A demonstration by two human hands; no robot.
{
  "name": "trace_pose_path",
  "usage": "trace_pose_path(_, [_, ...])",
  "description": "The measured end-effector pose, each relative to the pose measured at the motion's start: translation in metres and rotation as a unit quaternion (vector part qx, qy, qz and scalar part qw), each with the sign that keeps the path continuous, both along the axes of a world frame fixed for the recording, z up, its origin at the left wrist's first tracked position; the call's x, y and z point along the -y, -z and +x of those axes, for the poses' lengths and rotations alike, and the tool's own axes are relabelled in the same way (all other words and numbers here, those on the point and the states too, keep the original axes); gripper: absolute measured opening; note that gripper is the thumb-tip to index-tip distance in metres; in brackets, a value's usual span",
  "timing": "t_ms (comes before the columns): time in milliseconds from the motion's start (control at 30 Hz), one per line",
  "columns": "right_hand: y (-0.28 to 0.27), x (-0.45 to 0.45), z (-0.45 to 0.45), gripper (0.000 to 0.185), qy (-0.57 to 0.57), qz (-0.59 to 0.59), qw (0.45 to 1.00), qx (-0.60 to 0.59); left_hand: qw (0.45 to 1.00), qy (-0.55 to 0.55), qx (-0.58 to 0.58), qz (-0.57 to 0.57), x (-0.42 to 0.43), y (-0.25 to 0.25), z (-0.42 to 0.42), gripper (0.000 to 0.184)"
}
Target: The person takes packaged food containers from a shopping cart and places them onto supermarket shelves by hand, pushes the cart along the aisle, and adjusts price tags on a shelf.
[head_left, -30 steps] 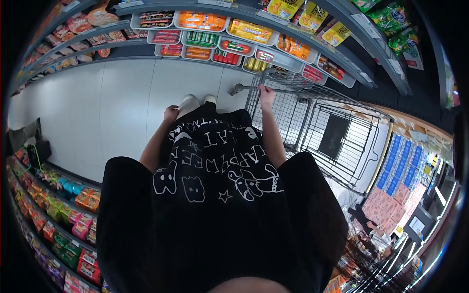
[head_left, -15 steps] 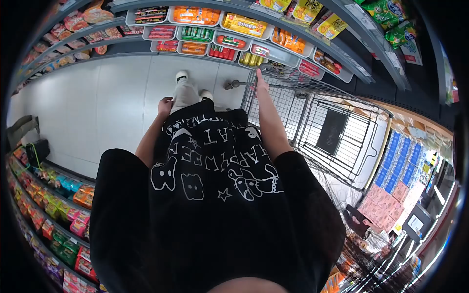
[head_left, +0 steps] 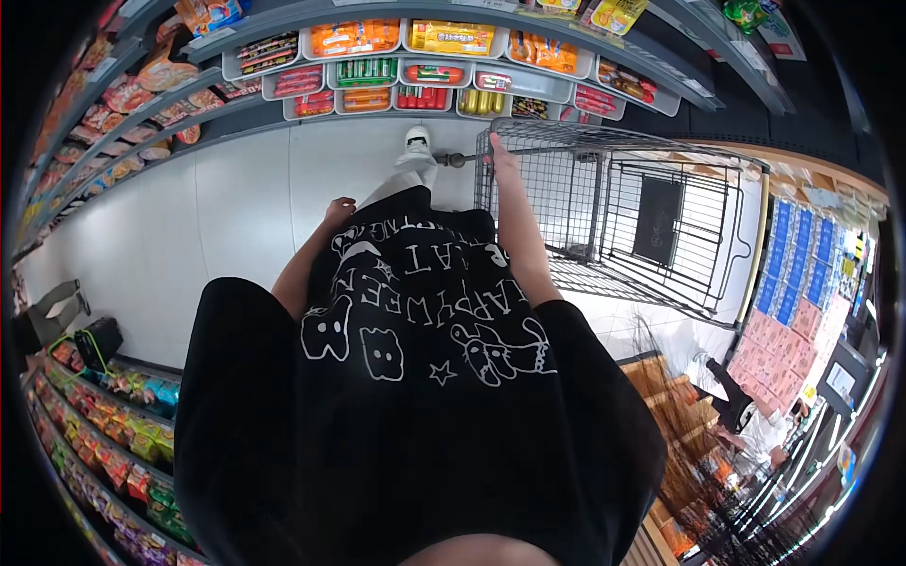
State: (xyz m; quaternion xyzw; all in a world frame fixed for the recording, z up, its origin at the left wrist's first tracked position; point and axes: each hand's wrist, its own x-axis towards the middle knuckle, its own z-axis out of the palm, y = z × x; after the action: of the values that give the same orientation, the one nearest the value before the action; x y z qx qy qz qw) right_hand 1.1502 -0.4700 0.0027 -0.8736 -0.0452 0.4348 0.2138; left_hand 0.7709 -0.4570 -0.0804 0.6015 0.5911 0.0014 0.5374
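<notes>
Right hand (head_left: 503,162) on the edge of a wire cart (head_left: 658,222)
Left hand (head_left: 340,209) beside black shirt (head_left: 425,424); palms hidden, cannot tell either grip's closure.

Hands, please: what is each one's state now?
Left hand: no object visible; open or closed cannot be told.
Right hand: at the shopping cart; whether it grips cannot be told.

Bright, even store light whitens the floor (head_left: 255,208) beside the shopping cart (head_left: 658,220) as my black shirt (head_left: 415,453), nearer me than the cart, swallows detail. Beyond it, white lights (head_left: 830,459) glare in streaks; wide-lens distortion bends the shelves (head_left: 260,26) around it.
</notes>
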Motion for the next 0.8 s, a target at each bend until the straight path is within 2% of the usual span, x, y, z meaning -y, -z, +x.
trace_pose_path(67, [0.008, 0.003, 0.000, 0.061, -0.004, 0.019, 1.000, 0.016, 0.998, 0.053, -0.008, 0.037, -0.002, 0.006, -0.002, 0.029])
trace_pose_path(133, [0.016, 0.002, -0.002, 0.059, -0.009, 0.037, 0.999, 0.031, 0.998, 0.054, 0.000, 0.040, -0.007, 0.003, -0.002, 0.028])
trace_pose_path(233, [0.028, 0.005, -0.004, 0.044, 0.042, 0.067, 0.997, -0.007, 0.996, 0.064, -0.046, 0.033, -0.007, 0.004, -0.008, 0.027])
trace_pose_path(333, [0.031, 0.011, -0.007, 0.042, 0.096, 0.130, 0.986, -0.028, 0.996, 0.073, -0.026, 0.053, -0.008, 0.006, -0.016, 0.025])
trace_pose_path(433, [0.019, 0.018, -0.011, 0.036, 0.090, 0.165, 0.981, -0.052, 0.997, 0.063, -0.035, 0.021, -0.001, 0.000, -0.027, 0.024])
trace_pose_path(500, [0.017, 0.022, -0.011, 0.034, 0.089, 0.192, 0.976, -0.061, 0.996, 0.044, -0.083, 0.005, 0.008, -0.008, -0.036, 0.023])
trace_pose_path(567, [0.019, 0.026, -0.009, 0.035, 0.048, 0.222, 0.970, -0.088, 0.998, 0.006, -0.062, -0.006, 0.023, -0.002, -0.048, 0.024])
trace_pose_path(600, [0.015, 0.024, -0.006, 0.035, 0.046, 0.223, 0.970, -0.084, 0.998, -0.034, -0.046, -0.016, 0.030, 0.005, -0.056, 0.024])
trace_pose_path(700, [-0.006, 0.023, -0.010, 0.036, 0.050, 0.158, 0.969, -0.182, 0.997, -0.063, 0.008, 0.043, 0.066, 0.042, -0.086, 0.030])
trace_pose_path(733, [-0.008, 0.020, -0.010, 0.036, 0.044, 0.155, 0.970, -0.182, 0.996, -0.072, 0.020, 0.040, 0.083, 0.077, -0.105, 0.030])
trace_pose_path(800, [-0.006, 0.019, -0.004, 0.037, 0.009, 0.150, 0.972, -0.180, 0.996, -0.090, 0.003, 0.005, 0.107, 0.078, -0.118, 0.030])
